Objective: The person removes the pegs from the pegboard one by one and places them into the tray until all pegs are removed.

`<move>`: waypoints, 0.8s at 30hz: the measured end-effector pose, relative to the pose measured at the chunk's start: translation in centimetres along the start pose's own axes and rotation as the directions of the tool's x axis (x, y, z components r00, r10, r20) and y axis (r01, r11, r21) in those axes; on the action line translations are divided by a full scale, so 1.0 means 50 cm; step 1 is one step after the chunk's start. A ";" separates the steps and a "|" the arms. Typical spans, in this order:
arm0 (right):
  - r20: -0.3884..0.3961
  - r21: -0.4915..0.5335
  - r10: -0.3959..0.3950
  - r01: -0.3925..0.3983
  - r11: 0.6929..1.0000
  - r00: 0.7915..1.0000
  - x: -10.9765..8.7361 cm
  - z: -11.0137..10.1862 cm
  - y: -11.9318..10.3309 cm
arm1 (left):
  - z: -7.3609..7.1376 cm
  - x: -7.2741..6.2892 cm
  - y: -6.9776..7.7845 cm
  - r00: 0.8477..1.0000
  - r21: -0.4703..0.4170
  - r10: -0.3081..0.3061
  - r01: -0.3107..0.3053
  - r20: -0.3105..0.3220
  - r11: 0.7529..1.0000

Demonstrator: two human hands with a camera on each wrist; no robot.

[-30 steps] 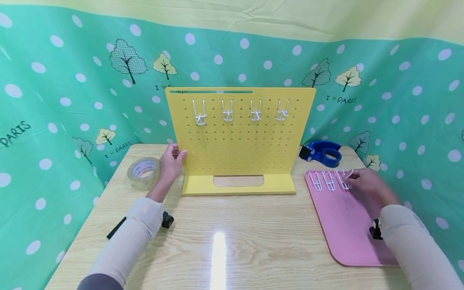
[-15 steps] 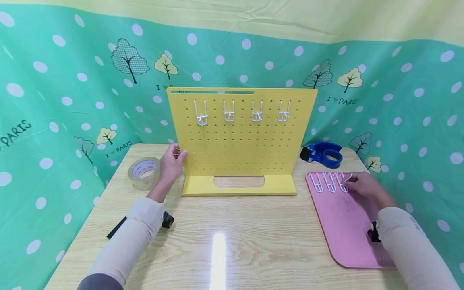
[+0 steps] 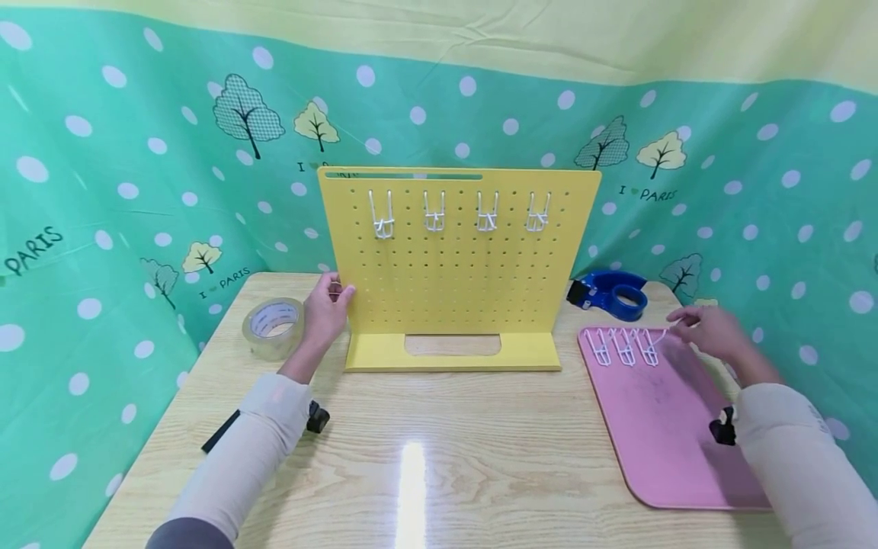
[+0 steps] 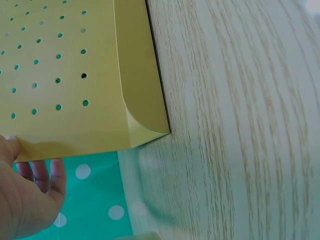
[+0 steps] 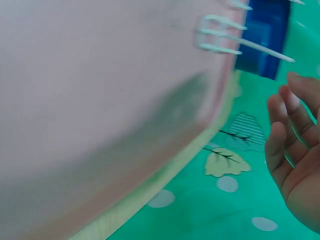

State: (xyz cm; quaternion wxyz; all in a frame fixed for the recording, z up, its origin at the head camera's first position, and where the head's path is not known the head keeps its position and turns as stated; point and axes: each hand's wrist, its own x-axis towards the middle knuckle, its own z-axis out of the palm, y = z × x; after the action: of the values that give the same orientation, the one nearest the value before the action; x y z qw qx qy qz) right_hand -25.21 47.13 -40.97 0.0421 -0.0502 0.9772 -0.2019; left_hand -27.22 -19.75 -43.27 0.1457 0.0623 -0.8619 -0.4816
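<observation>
The yellow pegboard (image 3: 453, 259) stands upright on its base at the back of the table, with several white wire hooks (image 3: 434, 212) hanging in a row near its top. My left hand (image 3: 325, 309) grips its left edge. In the left wrist view the thumb lies on the front face, and the fingertips (image 4: 57, 170) show below the edge, behind the board. Three more white hooks (image 3: 625, 348) lie side by side along the far end of the pink tray (image 3: 658, 435). My right hand (image 3: 709, 333) hovers by the rightmost hook (image 5: 220, 35), fingers loosely bent and apart from its prong, holding nothing.
A roll of clear tape (image 3: 273, 328) stands left of the pegboard. The blue tape dispenser (image 3: 610, 293) sits behind the tray, right of the board. A polka-dot curtain (image 3: 439, 99) hangs close behind and around the table (image 3: 480, 450).
My right hand has let go of the rightmost hook and drawn back to the right and away, leaving it on the tray. My left hand stays on the pegboard's edge.
</observation>
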 end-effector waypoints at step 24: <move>-0.172 -0.004 -0.175 0.177 0.984 0.969 0.030 0.018 -0.309 | -0.001 -0.001 -0.005 1.000 0.009 -0.002 0.002 -0.001 1.000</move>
State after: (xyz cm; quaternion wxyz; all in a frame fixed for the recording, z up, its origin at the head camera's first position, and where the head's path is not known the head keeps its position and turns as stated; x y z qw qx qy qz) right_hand -25.37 32.49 -35.70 -0.0602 -0.1188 0.9677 -0.2138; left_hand -27.17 -19.90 -43.47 0.1455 0.0638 -0.8639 -0.4779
